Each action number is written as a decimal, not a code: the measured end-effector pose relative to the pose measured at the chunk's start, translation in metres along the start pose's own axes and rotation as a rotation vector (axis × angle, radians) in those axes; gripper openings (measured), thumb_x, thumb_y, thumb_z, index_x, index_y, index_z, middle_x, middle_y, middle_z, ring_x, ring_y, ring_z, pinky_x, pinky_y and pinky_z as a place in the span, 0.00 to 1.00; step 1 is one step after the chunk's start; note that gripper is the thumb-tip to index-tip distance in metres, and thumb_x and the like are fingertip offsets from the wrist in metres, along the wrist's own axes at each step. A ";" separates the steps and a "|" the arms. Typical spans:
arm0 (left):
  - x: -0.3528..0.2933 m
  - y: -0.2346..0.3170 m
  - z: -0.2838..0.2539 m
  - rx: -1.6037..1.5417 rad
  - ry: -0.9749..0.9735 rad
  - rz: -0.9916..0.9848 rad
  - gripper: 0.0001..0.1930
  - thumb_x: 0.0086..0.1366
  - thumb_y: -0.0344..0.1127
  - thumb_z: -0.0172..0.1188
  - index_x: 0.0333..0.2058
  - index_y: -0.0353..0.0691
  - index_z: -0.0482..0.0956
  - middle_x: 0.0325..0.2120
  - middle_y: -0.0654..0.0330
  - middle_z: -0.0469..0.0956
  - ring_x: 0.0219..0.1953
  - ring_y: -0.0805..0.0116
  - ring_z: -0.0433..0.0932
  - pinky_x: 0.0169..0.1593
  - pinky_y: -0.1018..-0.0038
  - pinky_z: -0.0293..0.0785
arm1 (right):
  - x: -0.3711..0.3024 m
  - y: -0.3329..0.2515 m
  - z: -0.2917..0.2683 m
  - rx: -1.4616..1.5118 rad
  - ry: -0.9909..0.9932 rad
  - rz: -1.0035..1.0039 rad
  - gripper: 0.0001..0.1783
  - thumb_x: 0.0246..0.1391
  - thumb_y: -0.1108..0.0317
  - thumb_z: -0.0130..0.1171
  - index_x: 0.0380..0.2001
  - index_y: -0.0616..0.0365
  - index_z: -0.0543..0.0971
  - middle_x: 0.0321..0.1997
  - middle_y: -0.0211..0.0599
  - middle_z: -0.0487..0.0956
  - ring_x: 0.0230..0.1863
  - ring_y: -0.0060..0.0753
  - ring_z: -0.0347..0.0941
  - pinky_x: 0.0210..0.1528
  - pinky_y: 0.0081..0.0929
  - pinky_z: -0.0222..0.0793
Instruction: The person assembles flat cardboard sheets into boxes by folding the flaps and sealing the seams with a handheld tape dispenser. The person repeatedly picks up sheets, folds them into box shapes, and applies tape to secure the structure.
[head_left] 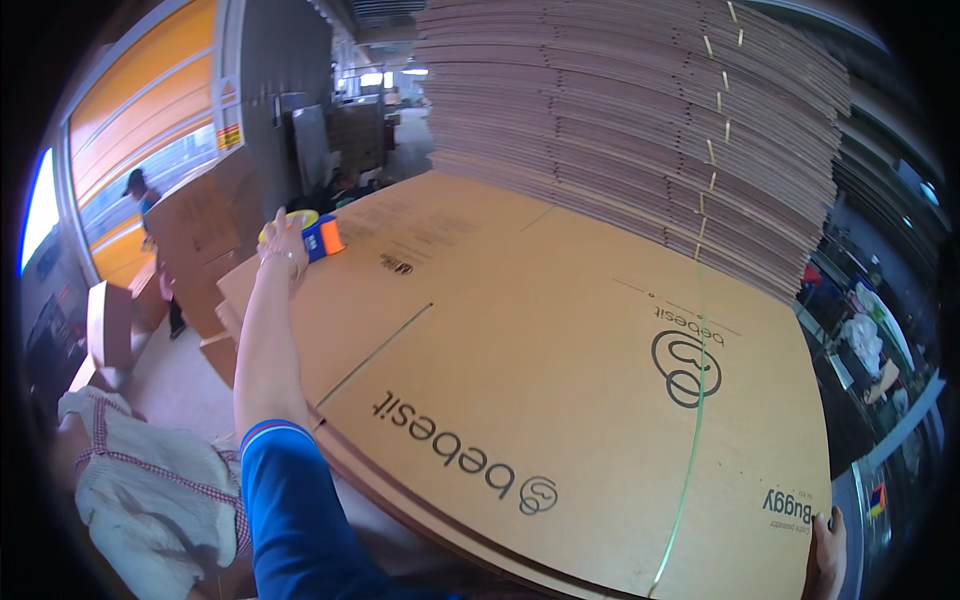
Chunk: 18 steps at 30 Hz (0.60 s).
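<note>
Bright daylight, fisheye-bent dark rim

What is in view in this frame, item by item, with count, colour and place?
flat cardboard sheet: one on top of a low pile, brown with dark print, centre
strapping band: one, pale green, running across the sheet at right
tall cardboard stack: one, brown, behind the sheet
tape dispenser: one, orange and blue with a yellow roll, far left corner of the sheet
checked cloth: one, white and red, lower left
other person: one, dark cap, far left by the orange wall
left hand: stretched out, on the tape dispenser
right hand: on the sheet's near right edge
</note>
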<state>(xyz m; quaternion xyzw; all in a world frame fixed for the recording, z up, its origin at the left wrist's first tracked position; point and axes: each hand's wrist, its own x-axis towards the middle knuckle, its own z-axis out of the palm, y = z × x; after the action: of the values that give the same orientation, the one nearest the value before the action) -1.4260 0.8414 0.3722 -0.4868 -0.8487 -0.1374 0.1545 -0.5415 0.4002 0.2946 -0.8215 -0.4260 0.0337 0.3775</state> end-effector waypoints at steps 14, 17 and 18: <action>-0.023 -0.011 0.039 -0.469 0.284 0.091 0.37 0.40 0.29 0.72 0.54 0.44 0.71 0.43 0.49 0.79 0.48 0.47 0.76 0.52 0.60 0.72 | 0.005 -0.059 0.001 -0.152 -0.092 0.460 0.43 0.48 0.39 0.60 0.45 0.77 0.75 0.40 0.54 0.80 0.43 0.42 0.79 0.45 0.34 0.74; -0.040 -0.048 0.041 -0.709 0.384 0.342 0.31 0.48 0.29 0.69 0.53 0.37 0.70 0.44 0.49 0.78 0.47 0.53 0.77 0.52 0.65 0.70 | -0.019 -0.104 0.005 -0.135 -0.178 0.474 0.43 0.49 0.37 0.59 0.43 0.77 0.77 0.38 0.53 0.81 0.43 0.41 0.79 0.46 0.34 0.73; -0.059 -0.050 0.030 -0.692 0.363 0.306 0.30 0.51 0.32 0.68 0.54 0.38 0.69 0.45 0.50 0.77 0.47 0.56 0.76 0.52 0.67 0.69 | -0.027 -0.109 0.002 -0.098 -0.210 0.452 0.43 0.49 0.37 0.59 0.43 0.76 0.77 0.37 0.52 0.81 0.42 0.40 0.79 0.46 0.33 0.73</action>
<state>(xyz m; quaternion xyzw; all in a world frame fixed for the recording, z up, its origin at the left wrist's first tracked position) -1.4451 0.7825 0.3175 -0.5982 -0.6295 -0.4734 0.1477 -0.6328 0.4205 0.3571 -0.9052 -0.2694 0.1820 0.2737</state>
